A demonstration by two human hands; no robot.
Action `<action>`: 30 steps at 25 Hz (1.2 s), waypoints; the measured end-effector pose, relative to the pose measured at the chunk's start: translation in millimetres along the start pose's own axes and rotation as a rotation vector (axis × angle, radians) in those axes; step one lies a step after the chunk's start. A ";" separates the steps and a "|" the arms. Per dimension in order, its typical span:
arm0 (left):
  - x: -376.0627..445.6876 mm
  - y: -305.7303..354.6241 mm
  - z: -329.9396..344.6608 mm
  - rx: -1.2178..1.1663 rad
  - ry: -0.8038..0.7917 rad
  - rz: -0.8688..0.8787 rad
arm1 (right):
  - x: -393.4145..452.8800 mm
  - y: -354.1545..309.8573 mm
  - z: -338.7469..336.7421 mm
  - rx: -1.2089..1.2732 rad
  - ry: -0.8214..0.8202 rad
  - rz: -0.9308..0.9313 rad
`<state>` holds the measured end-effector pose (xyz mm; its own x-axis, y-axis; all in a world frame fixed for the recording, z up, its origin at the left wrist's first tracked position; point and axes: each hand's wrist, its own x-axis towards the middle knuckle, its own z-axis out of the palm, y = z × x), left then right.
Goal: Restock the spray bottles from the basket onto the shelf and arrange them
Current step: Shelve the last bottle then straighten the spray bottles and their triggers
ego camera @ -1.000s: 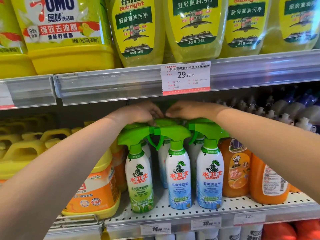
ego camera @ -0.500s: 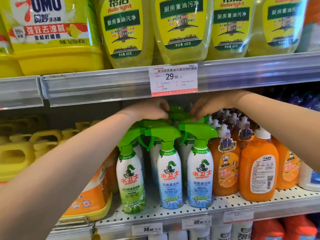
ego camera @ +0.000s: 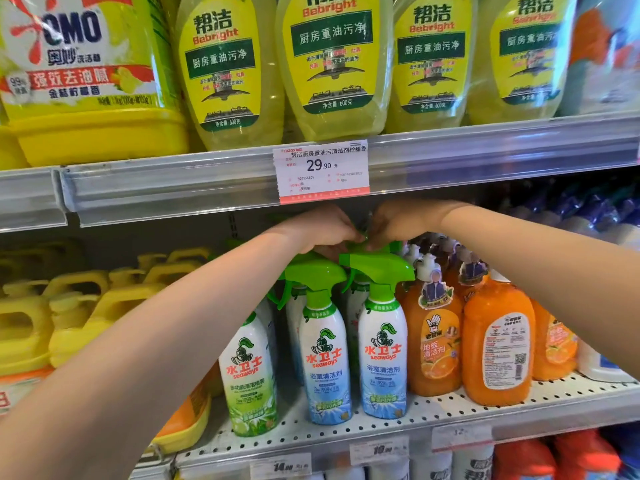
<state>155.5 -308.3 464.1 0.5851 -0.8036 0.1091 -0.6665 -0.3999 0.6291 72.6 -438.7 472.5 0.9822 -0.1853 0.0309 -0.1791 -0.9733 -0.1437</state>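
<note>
I see both hands meeting at centre frame, just under the upper shelf rail. The left hand (ego camera: 320, 228) has its fingers (ego camera: 341, 237) curled down onto a green trigger head behind the front row; the right hand (ego camera: 403, 223) has its fingers (ego camera: 375, 242) curled onto the same spot, fingertips of the two hands nearly touching. What exactly each pinches is hidden by the hands; I can only say green plastic shows between them.

Directly below stand the spray bottles (ego camera: 325, 358) in the front row of the shelf (ego camera: 450, 410): one green-labelled bottle (ego camera: 251, 379) at left, partly behind my left forearm, and two blue-labelled ones, upright and side by side, the right one (ego camera: 382, 355) touching its neighbour. More trigger heads show behind them.

Right of these, orange bottles (ego camera: 497, 341) stand close by. Left of frame, yellow jugs (ego camera: 69, 306). Upper frame: yellow bottles (ego camera: 332, 64) above a price tag (ego camera: 322, 171) reading 29.90.
</note>
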 end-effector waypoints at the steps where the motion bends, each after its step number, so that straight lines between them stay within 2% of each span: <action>1: 0.5 1.6 1.2 -0.005 0.002 -0.015 | 0.4 -0.5 0.3 0.005 0.002 0.015; 7: 6.1 6.4 5.3 -0.040 0.006 -0.065 | 2.1 -2.1 3.4 0.103 0.003 0.095; 13: 2.5 6.5 2.8 -0.170 -0.025 -0.090 | 3.1 -3.9 4.2 0.428 0.014 0.165; 17: 3.1 6.2 6.0 -0.170 -0.037 -0.109 | -2.9 -3.4 0.3 0.477 0.000 0.160; 20: 4.2 7.4 11.0 -0.109 -0.042 -0.088 | -4.6 -4.8 2.4 0.433 0.020 0.162; 22: 5.1 8.3 14.0 -0.069 -0.013 -0.081 | -4.4 -7.2 5.2 0.277 0.015 0.123; 25: 7.4 8.8 13.7 -0.011 0.016 -0.122 | -0.6 -4.6 10.0 0.259 0.022 0.106; 27: 5.6 9.4 12.0 -0.004 0.018 -0.125 | 3.0 -6.0 11.9 0.229 0.067 0.136; 30: 3.1 9.4 9.9 -0.026 0.031 -0.138 | -1.2 -10.6 10.7 0.130 0.095 0.087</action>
<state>146.5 -318.9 462.7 0.6848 -0.7275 0.0434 -0.5666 -0.4940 0.6595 73.9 -426.6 463.4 0.9524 -0.2861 0.1048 -0.2485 -0.9284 -0.2763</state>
